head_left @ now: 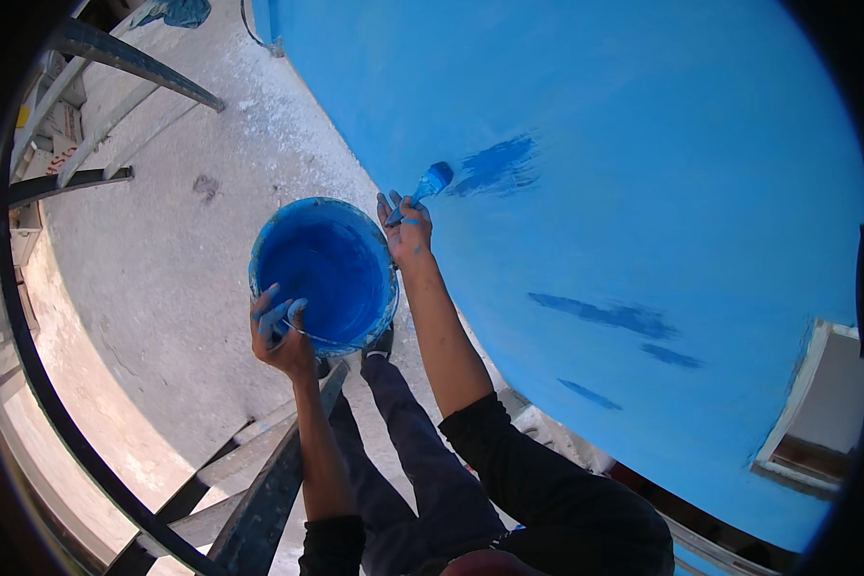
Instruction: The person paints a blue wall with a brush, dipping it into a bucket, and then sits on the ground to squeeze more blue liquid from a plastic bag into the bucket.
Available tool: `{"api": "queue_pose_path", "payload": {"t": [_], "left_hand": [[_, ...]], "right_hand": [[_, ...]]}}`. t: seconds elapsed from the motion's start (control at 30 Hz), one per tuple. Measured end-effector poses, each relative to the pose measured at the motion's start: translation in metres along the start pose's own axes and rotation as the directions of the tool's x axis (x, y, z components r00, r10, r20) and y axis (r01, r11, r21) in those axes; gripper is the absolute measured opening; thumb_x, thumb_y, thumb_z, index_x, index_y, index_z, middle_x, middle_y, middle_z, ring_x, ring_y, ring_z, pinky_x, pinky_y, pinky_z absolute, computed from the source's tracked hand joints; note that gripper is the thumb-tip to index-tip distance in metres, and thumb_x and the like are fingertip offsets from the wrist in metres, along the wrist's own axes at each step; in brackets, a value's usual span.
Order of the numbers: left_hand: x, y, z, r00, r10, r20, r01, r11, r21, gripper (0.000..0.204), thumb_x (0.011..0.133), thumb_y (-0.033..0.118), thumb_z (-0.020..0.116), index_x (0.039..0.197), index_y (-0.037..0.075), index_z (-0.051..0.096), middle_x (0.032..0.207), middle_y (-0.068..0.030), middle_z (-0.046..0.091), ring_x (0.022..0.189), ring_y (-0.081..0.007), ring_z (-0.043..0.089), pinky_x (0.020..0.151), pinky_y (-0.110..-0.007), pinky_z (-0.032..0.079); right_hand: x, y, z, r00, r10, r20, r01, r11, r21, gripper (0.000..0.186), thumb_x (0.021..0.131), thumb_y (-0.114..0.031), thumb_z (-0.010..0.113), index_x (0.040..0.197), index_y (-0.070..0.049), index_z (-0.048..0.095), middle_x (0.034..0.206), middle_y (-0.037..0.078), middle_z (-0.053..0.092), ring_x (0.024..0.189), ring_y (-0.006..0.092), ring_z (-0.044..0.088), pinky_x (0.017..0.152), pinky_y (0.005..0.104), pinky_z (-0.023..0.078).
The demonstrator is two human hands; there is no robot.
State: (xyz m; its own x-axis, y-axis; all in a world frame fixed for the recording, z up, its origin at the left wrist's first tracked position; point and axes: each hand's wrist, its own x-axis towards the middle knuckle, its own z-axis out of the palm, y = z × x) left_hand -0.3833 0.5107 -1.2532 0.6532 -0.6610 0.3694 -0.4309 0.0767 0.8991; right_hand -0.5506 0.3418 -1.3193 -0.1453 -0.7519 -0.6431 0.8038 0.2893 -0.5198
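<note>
A round bucket (324, 264) of blue paint hangs at the middle, with a wire handle and a paint-spattered rim. My left hand (283, 326) grips it at the handle by the lower-left rim, its fingertips stained blue. My right hand (403, 228) holds a blue-coated paintbrush (432, 182) just right of the bucket, bristles up and to the right, some fingers loosely raised. Beside the bristles, the light blue wall (643, 173) carries a darker wet patch (494, 165), with more dark streaks (600, 312) lower right.
Metal-framed steps or ladder (259, 494) stand beside my legs, with more dark metal framework (139, 65) at upper left. A pale concrete floor (144, 288) lies below. A white-framed opening (787, 403) is in the wall at right; a blue cloth (175, 12) is at the top.
</note>
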Motion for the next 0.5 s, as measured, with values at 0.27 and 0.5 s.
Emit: {"api": "queue_pose_path", "payload": {"t": [0.27, 0.5], "left_hand": [[0.000, -0.005, -0.001, 1.000, 0.005, 0.006, -0.005, 0.999, 0.045, 0.017, 0.075, 0.010, 0.083, 0.087, 0.005, 0.072, 0.110, -0.0115, 0.070, 0.096, -0.0271, 0.068, 0.086, -0.042, 0.054], [0.000, -0.002, 0.003, 0.999, -0.044, 0.004, 0.044, 0.999, 0.032, 0.017, 0.074, 0.009, 0.083, 0.085, 0.005, 0.071, 0.110, -0.0104, 0.070, 0.094, -0.0256, 0.069, 0.083, -0.039, 0.056]], "right_hand": [[-0.056, -0.033, 0.050, 0.866, -0.439, 0.238, 0.475, 0.872, -0.121, 0.068, 0.098, -0.016, 0.058, 0.146, -0.002, 0.012, 0.136, 0.030, 0.041, 0.119, 0.0483, 0.053, 0.098, 0.0536, 0.053], [-0.012, -0.008, 0.019, 0.984, -0.173, 0.040, 0.175, 0.982, -0.072, 0.046, 0.099, -0.009, 0.052, 0.135, 0.002, 0.025, 0.138, 0.030, 0.039, 0.122, 0.0493, 0.050, 0.099, 0.0530, 0.053]]}}
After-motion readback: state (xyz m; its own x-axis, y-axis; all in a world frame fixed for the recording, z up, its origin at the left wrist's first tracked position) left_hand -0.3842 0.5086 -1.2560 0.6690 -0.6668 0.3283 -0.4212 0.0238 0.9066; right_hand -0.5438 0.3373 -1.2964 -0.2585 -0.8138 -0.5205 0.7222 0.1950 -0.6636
